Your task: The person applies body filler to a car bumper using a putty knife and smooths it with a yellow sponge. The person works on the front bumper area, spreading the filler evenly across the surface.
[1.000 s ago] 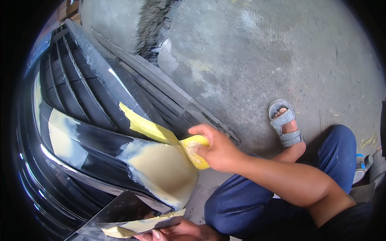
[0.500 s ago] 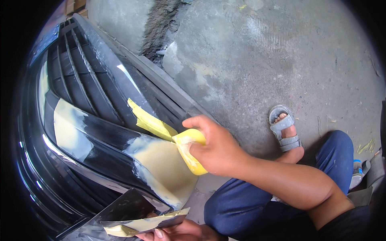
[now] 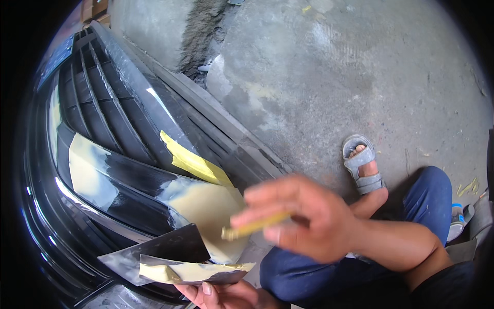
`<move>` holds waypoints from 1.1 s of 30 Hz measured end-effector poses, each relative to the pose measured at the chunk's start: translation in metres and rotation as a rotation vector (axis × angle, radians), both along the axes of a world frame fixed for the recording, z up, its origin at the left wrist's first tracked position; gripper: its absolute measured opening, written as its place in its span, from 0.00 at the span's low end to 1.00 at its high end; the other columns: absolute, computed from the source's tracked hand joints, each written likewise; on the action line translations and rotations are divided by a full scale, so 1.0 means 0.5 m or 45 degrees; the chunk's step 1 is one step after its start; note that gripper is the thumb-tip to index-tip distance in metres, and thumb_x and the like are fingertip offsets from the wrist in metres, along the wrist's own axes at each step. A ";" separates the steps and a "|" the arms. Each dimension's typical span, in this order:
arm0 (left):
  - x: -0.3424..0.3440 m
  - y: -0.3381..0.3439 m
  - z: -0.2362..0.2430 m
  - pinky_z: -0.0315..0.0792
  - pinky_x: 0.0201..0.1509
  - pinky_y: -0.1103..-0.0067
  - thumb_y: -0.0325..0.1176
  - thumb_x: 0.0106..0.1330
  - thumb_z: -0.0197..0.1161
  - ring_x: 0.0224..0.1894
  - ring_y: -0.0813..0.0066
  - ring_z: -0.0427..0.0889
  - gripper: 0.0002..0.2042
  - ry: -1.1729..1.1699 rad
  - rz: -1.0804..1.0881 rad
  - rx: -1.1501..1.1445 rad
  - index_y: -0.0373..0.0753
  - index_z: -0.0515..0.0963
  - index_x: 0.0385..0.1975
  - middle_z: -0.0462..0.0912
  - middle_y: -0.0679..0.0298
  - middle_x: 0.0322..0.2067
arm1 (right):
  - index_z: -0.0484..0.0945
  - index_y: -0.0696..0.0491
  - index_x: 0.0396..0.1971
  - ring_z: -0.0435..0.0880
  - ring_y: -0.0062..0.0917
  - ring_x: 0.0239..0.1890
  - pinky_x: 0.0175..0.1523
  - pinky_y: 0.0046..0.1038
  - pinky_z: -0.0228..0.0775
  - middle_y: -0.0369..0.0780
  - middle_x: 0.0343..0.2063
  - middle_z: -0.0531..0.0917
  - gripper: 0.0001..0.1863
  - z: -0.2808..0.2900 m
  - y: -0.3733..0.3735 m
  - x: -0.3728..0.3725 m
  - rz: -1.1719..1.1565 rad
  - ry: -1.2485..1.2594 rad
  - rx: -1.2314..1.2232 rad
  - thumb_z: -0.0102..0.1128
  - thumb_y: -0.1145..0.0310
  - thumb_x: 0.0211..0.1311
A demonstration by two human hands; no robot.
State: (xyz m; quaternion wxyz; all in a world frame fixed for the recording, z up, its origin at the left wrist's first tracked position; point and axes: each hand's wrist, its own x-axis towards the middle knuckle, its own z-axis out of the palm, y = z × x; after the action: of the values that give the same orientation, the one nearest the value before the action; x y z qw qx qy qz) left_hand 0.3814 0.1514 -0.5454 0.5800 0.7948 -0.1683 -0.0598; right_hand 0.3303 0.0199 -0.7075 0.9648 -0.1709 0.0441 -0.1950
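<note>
My right hand (image 3: 314, 221), smeared by motion, pinches a yellow putty spreader (image 3: 257, 225) seen nearly edge-on. It hovers just right of a cream putty patch (image 3: 198, 201) on a black car bumper (image 3: 128, 177). At the lower edge, my left hand (image 3: 224, 294) grips a dark putty plate (image 3: 206, 277) with cream putty along its upper face. Behind it a second dark flat sheet (image 3: 164, 250) overlaps the bumper; whether the two are joined, I cannot tell. Yellow masking tape (image 3: 193, 160) borders the patch's upper edge.
Another pale patch (image 3: 92, 170) lies farther left on the bumper, below its slatted grille (image 3: 100, 98). Beyond it is concrete floor (image 3: 334, 77). My sandalled foot (image 3: 363, 162) and bent knee (image 3: 432, 206) are at right, near a small jar (image 3: 456, 222).
My right hand has pulled the spreader off the patch, moving right and down toward my left hand, and turned it edge-on. The left hand's plates have shifted slightly right, the rear one more visible.
</note>
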 end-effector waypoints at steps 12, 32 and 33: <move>0.005 0.031 0.029 0.66 0.68 0.68 0.19 0.67 0.44 0.63 0.59 0.69 0.27 -0.223 -0.104 -0.032 0.27 0.53 0.68 0.66 0.42 0.62 | 0.69 0.56 0.56 0.81 0.42 0.50 0.56 0.36 0.72 0.47 0.48 0.81 0.21 -0.079 0.142 -0.008 0.022 0.360 -0.461 0.53 0.77 0.61; -0.010 -0.029 -0.036 0.71 0.54 0.73 0.19 0.65 0.50 0.47 0.65 0.77 0.28 -0.342 0.021 -0.031 0.39 0.61 0.68 0.76 0.50 0.55 | 0.70 0.56 0.57 0.79 0.31 0.49 0.54 0.30 0.70 0.46 0.49 0.79 0.23 -0.116 0.226 0.137 0.426 0.582 0.163 0.52 0.76 0.59; -0.007 -0.024 -0.035 0.71 0.56 0.72 0.19 0.65 0.50 0.50 0.64 0.77 0.28 -0.312 -0.013 -0.042 0.39 0.61 0.68 0.75 0.49 0.56 | 0.70 0.56 0.57 0.79 0.29 0.49 0.54 0.29 0.70 0.45 0.49 0.79 0.23 -0.121 0.224 0.133 0.361 0.552 0.207 0.52 0.76 0.59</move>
State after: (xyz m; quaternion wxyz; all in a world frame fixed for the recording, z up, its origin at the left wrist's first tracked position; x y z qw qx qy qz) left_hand 0.3778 0.1394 -0.5627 0.5677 0.7857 -0.2428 0.0374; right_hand 0.3966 0.1320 -0.7681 0.9611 -0.1350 0.2408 -0.0127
